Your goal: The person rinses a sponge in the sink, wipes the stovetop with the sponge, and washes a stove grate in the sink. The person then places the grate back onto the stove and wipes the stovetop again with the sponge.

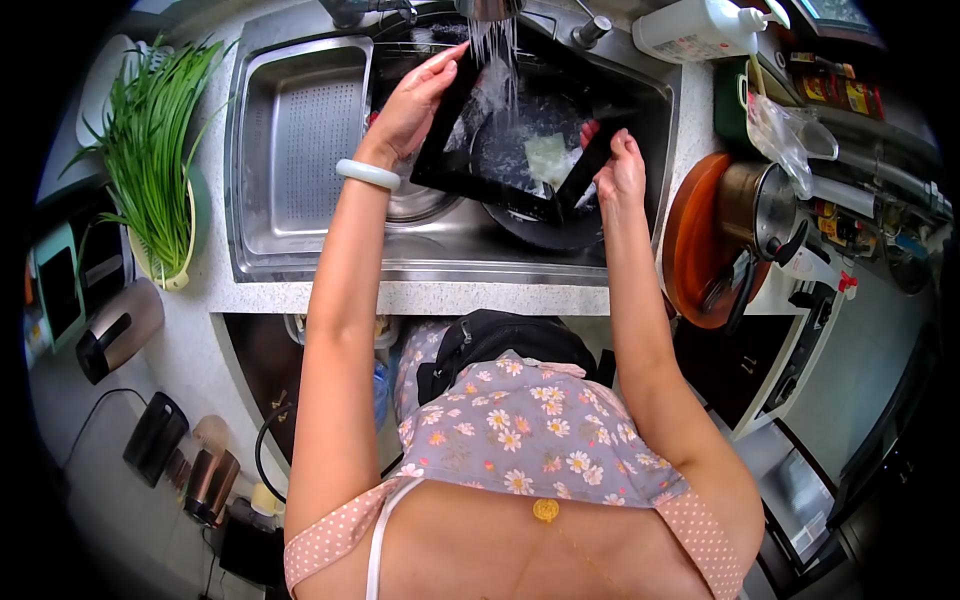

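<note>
Black square frame is held under running tap, over pan: edge is pinched by R hand; L hand is laid alongside, fingers nearly straight, grip unclear. If wet edge is let slip, pan may be hit.

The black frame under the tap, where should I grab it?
I'd grip the black frame by its two side bars, one hand from each outer side: they look narrow enough to pinch, and the pan shows through the middle.
</note>
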`<state>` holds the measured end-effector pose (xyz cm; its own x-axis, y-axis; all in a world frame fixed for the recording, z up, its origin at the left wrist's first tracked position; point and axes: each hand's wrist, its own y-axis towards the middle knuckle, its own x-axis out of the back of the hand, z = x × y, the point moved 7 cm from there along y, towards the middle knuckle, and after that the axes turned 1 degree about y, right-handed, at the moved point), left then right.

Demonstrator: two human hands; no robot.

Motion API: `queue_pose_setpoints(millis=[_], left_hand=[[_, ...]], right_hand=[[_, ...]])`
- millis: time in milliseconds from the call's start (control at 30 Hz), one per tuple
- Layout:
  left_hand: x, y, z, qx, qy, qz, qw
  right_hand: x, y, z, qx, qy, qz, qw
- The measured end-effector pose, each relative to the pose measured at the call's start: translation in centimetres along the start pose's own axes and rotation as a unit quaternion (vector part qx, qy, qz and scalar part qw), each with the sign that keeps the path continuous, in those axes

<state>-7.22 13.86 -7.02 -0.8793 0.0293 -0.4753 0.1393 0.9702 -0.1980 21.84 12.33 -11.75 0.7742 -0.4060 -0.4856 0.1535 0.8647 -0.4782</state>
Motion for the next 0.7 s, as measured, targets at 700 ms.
queue_pose_setpoints(millis=[700], left_hand=[[-1.3, 5.2, -0.7, -0.176, 0.048, -0.006, 0.983]], right_hand=[[2.9, 2.5, 1.1, -0.005, 0.257, -0.091, 0.962]])
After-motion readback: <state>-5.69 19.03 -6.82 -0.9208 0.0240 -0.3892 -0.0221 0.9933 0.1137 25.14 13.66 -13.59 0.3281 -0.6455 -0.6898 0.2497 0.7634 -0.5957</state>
